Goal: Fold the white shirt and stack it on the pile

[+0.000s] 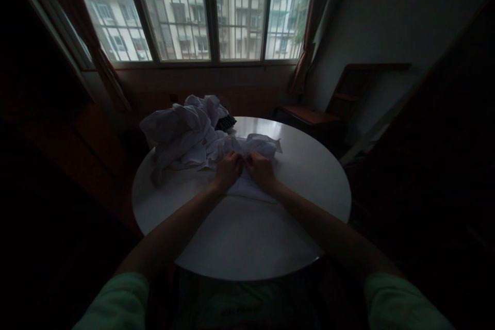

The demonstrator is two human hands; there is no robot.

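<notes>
A white garment [249, 188], possibly a shirt, lies bunched on the round white table [247, 240]. My left hand [229, 169] and my right hand [261, 170] are close together over its middle, fingers closed on the cloth. Which part of the garment they pinch is too dark to make out. Left of it and partly touching it is a heap of crumpled white clothes [181, 131]. A dark striped cloth [226, 123] shows at the heap's right edge.
A wooden chair [309, 113] stands beyond the table at the right, near the wall. Barred windows [211, 15] and reddish curtains [104, 69] are at the back. Dark wooden furniture [96, 139] is on the left. The room is dim.
</notes>
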